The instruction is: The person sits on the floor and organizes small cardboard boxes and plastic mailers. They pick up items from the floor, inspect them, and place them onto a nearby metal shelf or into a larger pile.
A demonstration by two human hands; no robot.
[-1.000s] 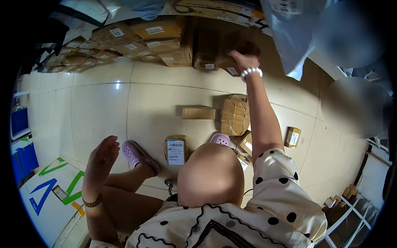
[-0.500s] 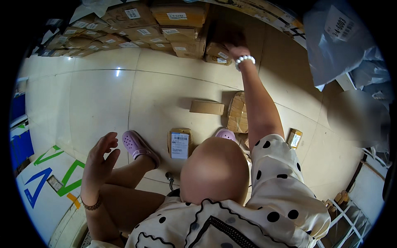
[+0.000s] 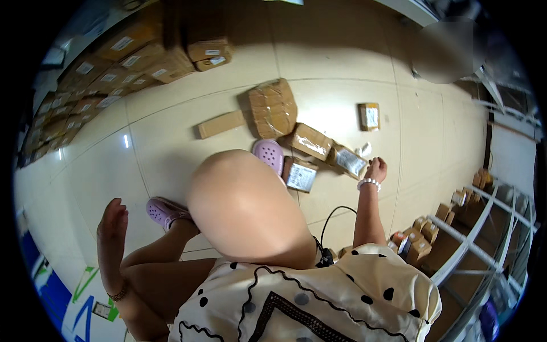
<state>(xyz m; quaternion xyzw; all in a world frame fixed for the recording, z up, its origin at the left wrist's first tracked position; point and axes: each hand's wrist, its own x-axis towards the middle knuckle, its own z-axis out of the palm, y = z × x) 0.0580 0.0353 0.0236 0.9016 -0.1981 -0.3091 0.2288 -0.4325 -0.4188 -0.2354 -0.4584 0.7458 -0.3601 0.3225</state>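
Note:
My right hand [image 3: 376, 170], with a white beaded bracelet at the wrist, hovers beside the end of a brown carton with a white label [image 3: 348, 161]. Its fingers are loosely bent and nothing shows in them; a small gap appears between hand and carton. A crumpled white scrap [image 3: 363, 150] lies just beyond. My left hand [image 3: 112, 228] is raised at the left, fingers loosely curved and empty. Touching the labelled carton's other end is a taped brown carton [image 3: 311, 141]. Another labelled carton [image 3: 301, 174] stands by my pink clog [image 3: 268, 155].
A large taped parcel [image 3: 272, 108], a plain long carton [image 3: 221, 124] and a small labelled box [image 3: 369, 117] lie on the tiled floor. Stacked cartons [image 3: 122, 74] line the far left. A metal rack [image 3: 473, 239] with boxes stands right. A black cable [image 3: 330, 219] loops by my knee.
My view has swung to the right. My right hand has left the far carton stack and come back near the labelled carton. My left hand stays raised at the left.

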